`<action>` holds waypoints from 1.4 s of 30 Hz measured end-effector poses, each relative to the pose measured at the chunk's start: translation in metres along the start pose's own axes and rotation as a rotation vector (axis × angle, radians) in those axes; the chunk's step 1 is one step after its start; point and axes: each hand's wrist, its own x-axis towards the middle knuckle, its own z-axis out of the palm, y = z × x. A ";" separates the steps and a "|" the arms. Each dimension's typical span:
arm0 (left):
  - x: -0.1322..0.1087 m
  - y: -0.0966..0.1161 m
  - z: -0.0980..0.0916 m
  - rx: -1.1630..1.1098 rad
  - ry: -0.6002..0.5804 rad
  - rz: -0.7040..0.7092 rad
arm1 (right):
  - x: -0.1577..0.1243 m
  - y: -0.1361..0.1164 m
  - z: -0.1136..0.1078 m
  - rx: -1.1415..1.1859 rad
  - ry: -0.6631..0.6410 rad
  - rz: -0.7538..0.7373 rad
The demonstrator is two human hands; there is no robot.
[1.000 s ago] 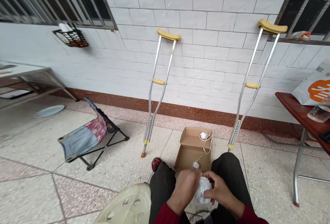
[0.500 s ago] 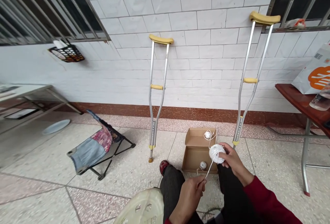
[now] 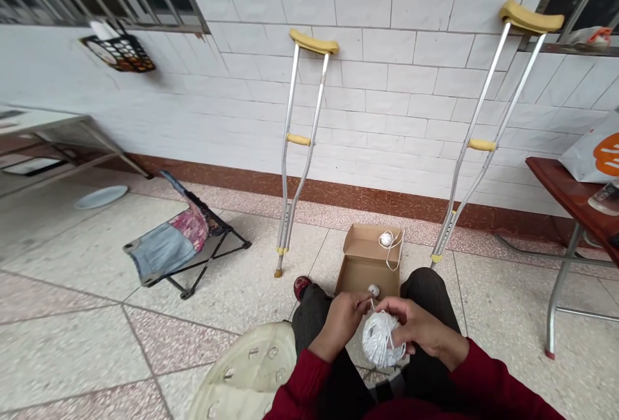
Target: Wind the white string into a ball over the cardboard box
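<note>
Ball of white cord (image 3: 377,342) sits gripped in right hand (image 3: 428,328), nearer than the near edge of the brown cardboard box (image 3: 358,270), left hand (image 3: 342,322) pinching its thin white strand (image 3: 372,304); slack tension could let loops slip and tangle.

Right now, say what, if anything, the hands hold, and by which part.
The right hand holds the ball of string by its right side; the left hand pinches its strand.
</note>
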 end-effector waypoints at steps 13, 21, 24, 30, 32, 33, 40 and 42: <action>0.004 0.060 -0.021 0.538 -0.064 0.097 | 0.042 0.037 -0.025 -0.353 0.466 -0.059; -0.011 0.053 0.004 0.202 0.026 0.017 | 0.058 0.007 -0.039 -0.326 0.628 -0.237; -0.016 0.048 0.002 -0.008 0.025 0.003 | 0.052 -0.014 -0.037 -0.198 0.571 -0.229; -0.023 0.047 -0.001 -0.314 -0.064 -0.066 | 0.044 -0.040 -0.037 0.051 0.473 -0.249; -0.024 0.047 0.002 -0.387 -0.086 -0.070 | 0.045 -0.045 -0.037 0.124 0.456 -0.250; -0.024 0.046 0.003 -0.404 -0.085 -0.060 | 0.045 -0.048 -0.037 0.150 0.443 -0.249; -0.010 0.025 0.014 -0.300 -0.037 -0.045 | 0.034 -0.080 -0.025 0.218 0.342 -0.265; 0.000 0.018 0.009 -0.205 -0.026 -0.031 | 0.028 -0.085 -0.020 0.204 0.283 -0.249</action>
